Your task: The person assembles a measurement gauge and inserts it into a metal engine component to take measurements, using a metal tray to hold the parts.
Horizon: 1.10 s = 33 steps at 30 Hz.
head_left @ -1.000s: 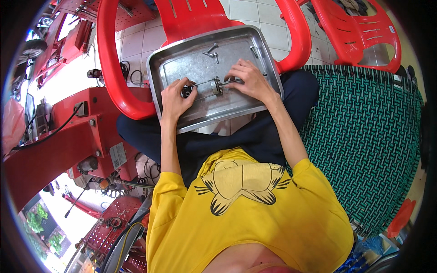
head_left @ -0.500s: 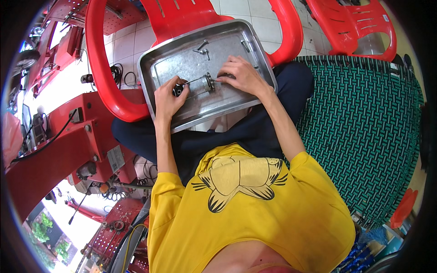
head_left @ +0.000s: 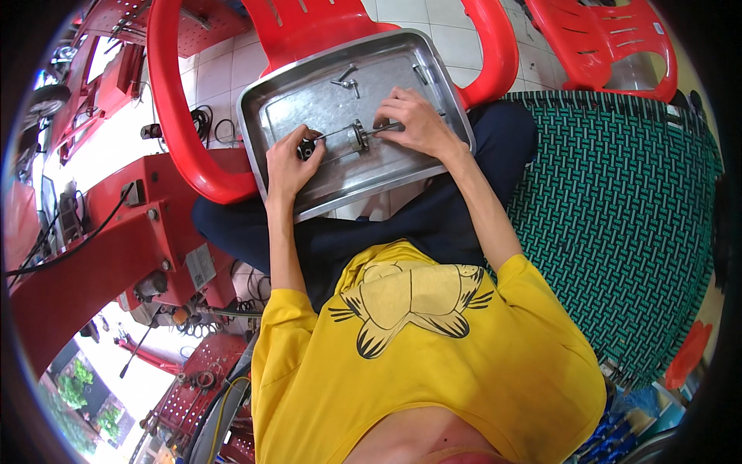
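Note:
A metal assembly with long thin rods and a round toothed-looking flange (head_left: pixel 358 138) lies across the rectangular metal tray (head_left: pixel 297 97). My left hand (head_left: pixel 287 166) is closed round its dark left end (head_left: pixel 307 148), the thumb and fingers gripping it from both sides. On the flange's other side, my right hand (head_left: pixel 421 127) pinches a slim grey metal tool (head_left: pixel 386 127), whose tip points at the flange. Its exact kind is too small to make out. Small metal pieces, bolt-like (head_left: pixel 347 80), lie farther back in the tray, and another slim piece (head_left: pixel 419 73) rests near its right wall.
The tray stands on a red plastic chair (head_left: pixel 309 31) and reaches over my crossed legs. A green woven seat (head_left: pixel 610 232) is at my right, a second red chair (head_left: pixel 599 42) beyond it. Red workshop machinery (head_left: pixel 108 224) crowds the left, with cables (head_left: pixel 202 124) on the tiled floor.
The grey tool between my right fingers shows more plainly now, and the right hand has tilted slightly. My left hand keeps its hold on the assembly. The whole view has shifted a little.

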Available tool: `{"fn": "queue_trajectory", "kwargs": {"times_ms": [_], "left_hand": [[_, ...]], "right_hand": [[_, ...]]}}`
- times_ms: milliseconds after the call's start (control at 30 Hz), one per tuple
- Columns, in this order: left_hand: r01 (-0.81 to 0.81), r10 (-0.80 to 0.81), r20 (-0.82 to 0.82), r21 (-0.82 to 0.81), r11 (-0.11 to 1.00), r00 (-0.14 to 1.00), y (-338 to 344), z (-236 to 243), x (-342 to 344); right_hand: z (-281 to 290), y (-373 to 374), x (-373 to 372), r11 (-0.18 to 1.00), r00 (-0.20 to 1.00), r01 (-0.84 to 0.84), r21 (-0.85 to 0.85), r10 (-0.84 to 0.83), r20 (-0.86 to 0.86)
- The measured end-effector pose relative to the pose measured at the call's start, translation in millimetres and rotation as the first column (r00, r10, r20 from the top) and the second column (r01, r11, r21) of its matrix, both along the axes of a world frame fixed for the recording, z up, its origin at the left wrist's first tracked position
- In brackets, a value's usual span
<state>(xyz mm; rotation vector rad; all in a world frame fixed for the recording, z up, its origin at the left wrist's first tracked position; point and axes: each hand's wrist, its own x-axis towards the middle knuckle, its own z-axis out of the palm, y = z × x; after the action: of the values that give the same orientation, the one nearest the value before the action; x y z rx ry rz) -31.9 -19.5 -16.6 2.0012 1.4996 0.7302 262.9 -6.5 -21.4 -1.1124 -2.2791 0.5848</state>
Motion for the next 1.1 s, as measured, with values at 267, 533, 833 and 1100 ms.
{"fn": "queue_trajectory", "kwargs": {"times_ms": [267, 533, 833, 1100], "left_hand": [[0.008, -0.01, 0.024, 0.062, 0.998, 1.0, 2.0, -6.7, -2.0], [0.012, -0.011, -0.014, 0.042, 0.999, 1.0, 1.6, -7.7, -4.9], [0.016, -0.015, -0.037, 0.038, 0.999, 0.999, 0.4, -6.7, -4.9], [0.002, -0.002, -0.029, -0.007, 1.0, 1.0, 0.6, -5.2, -3.4]], "right_hand": [[-8.5, 0.9, -2.3, 0.992, 0.994, -0.012, -0.124, 0.025, 0.105], [-3.6, 0.7, -3.1, 1.0, 1.0, -0.015, -0.02, 0.016, 0.004], [-3.6, 1.9, -2.0, 1.0, 1.0, 0.001, -0.023, -0.001, 0.003], [-9.8, 2.1, -2.0, 0.998, 0.996, 0.058, -0.014, -0.057, 0.064]]}}
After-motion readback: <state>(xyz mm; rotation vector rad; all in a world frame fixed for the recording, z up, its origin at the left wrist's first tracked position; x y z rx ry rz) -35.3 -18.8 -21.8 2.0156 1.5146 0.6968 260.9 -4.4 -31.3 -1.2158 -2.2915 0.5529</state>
